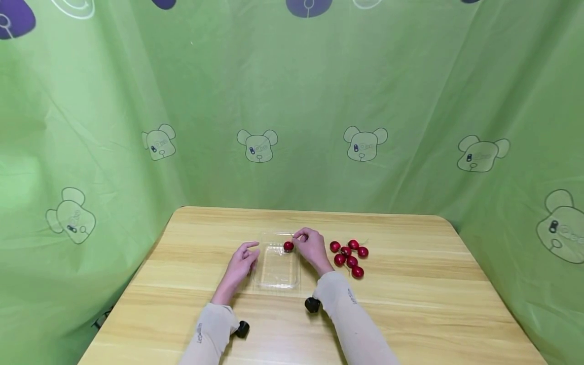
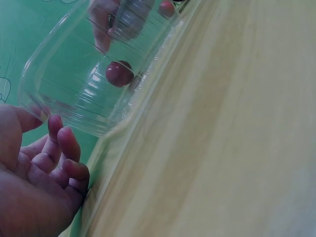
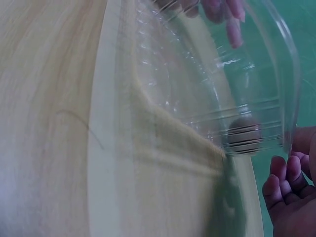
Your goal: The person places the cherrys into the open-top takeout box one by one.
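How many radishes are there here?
8: one radish inside the clear box, by the right hand; seven radishes grouped on the table, right of that hand. The hand may hide more.

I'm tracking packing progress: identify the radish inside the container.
The radish inside the clear container, beside the right hand; the other seven lie outside, on the table.

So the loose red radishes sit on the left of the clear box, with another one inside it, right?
Not quite: the head view shows the loose red radishes on the right of the clear box; another one is inside it.
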The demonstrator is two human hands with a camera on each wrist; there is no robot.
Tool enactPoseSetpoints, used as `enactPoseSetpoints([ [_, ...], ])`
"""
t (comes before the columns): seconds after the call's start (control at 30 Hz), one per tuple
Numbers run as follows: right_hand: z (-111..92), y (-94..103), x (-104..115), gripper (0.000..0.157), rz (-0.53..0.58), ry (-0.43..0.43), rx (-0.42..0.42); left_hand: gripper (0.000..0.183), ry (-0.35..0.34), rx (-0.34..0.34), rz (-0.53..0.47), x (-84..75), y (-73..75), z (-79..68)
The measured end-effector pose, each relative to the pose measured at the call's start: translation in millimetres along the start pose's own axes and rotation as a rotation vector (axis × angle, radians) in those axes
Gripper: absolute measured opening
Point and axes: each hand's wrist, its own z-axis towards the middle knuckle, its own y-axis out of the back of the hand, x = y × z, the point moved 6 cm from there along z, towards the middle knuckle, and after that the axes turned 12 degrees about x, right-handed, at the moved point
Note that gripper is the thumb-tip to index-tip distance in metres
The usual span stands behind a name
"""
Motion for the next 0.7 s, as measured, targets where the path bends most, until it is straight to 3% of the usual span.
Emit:
enactPoseSetpoints([
  [0.4,-7,12.6,-1,0.013,0.043,0.003,0.028,0.044,0.001,0.01,0.0,-5.0,-3.1,-2.3],
  [0.7,-16,56.3,-14,0.021,-0.014,0.02,0.034,0.045,0.006,0.013,-0.019,1.1,-0.6,-0.6],
])
